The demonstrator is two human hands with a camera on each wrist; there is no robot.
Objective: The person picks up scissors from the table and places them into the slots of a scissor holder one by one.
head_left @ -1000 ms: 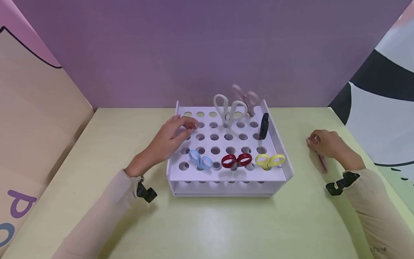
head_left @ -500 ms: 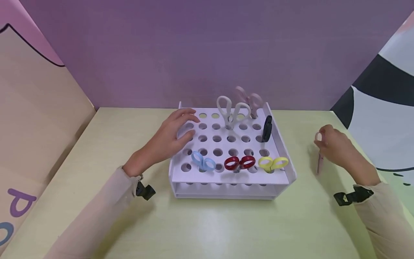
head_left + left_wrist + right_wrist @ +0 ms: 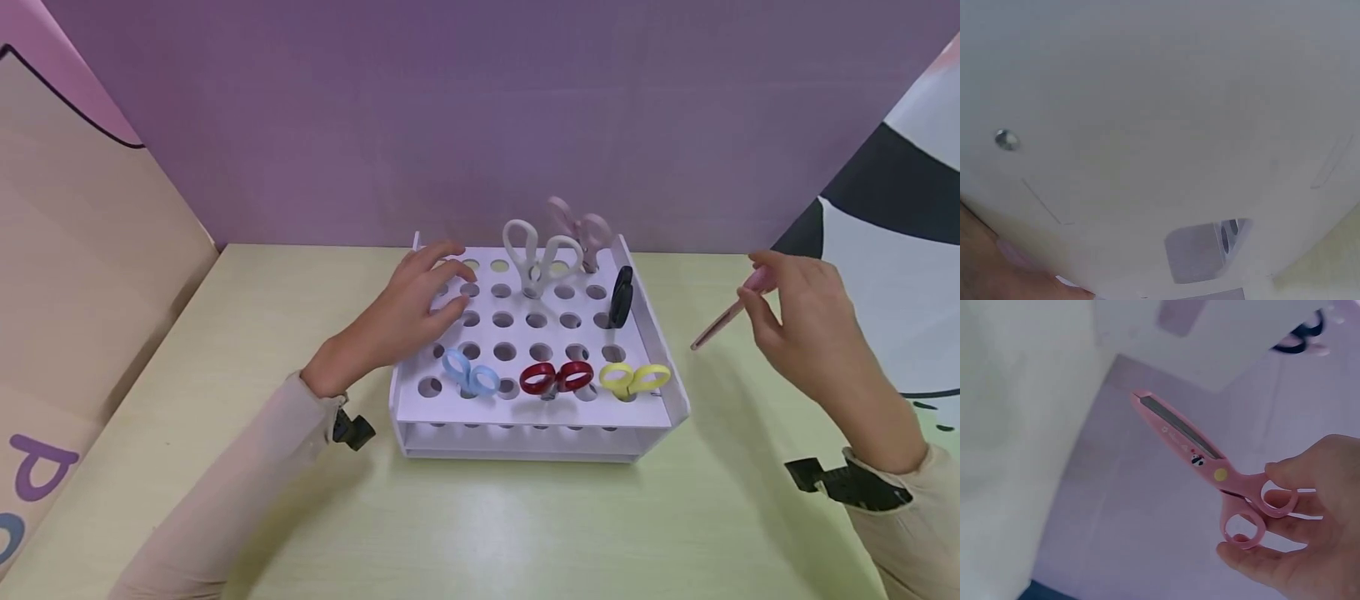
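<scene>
My right hand (image 3: 813, 325) holds a pair of pink scissors (image 3: 1191, 447) by the handle loops, off the table to the right of the rack. In the right wrist view the blades lie closed and point away from the hand. My left hand (image 3: 408, 312) rests at the left side of a white rack (image 3: 517, 413) with rows of round holes, its fingers spread and slightly bent. The rack's white side panel (image 3: 1147, 125) fills most of the left wrist view.
Standing in the rack are blue scissors (image 3: 471, 373), red scissors (image 3: 557, 378), yellow scissors (image 3: 633, 378), white scissors (image 3: 534, 265), pale pink scissors (image 3: 581, 229) and a black-handled item (image 3: 621, 298). A purple wall (image 3: 480, 125) rises behind the pale table (image 3: 487, 525).
My right hand has raised the pink scissors from the table, and their tips have swung toward the rack. My left hand's fingers have spread and shifted slightly, staying at the rack's left side.
</scene>
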